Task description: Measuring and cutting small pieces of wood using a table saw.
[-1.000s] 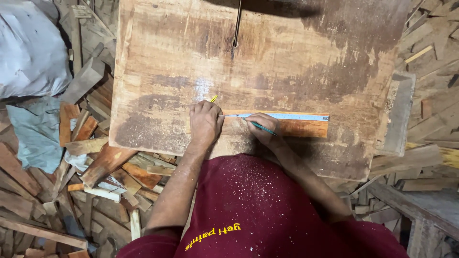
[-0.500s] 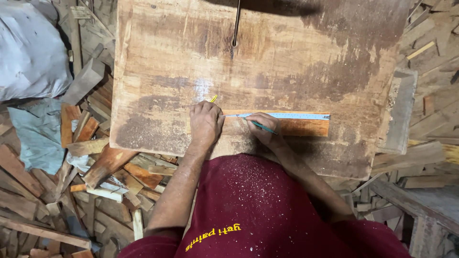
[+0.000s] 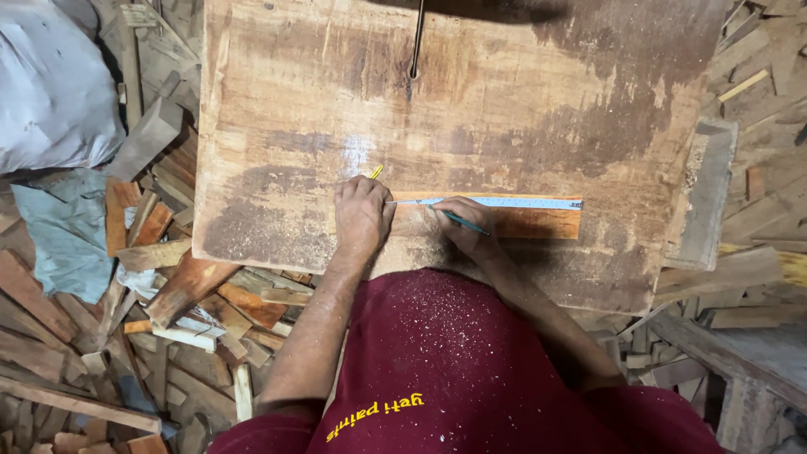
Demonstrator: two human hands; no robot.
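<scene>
Two hands at the orange wood strip (image 3: 538,223) on the worktop (image 3: 277,92): left hand (image 3: 361,212) pressed flat pinning the steel ruler (image 3: 504,203), right hand (image 3: 458,220) pinching a green pencil (image 3: 466,223) at the ruler's left end, marking seemingly just begun, no line visible along strip.

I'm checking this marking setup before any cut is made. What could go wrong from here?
1. The ruler is pinned only at its left end by the left hand; its free right end could pivot, skewing the line.
2. The right hand holds the pencil at a slant, so the mark may wander from the edge.
3. The orange strip lies loose on the dusty table and might slide.
</scene>
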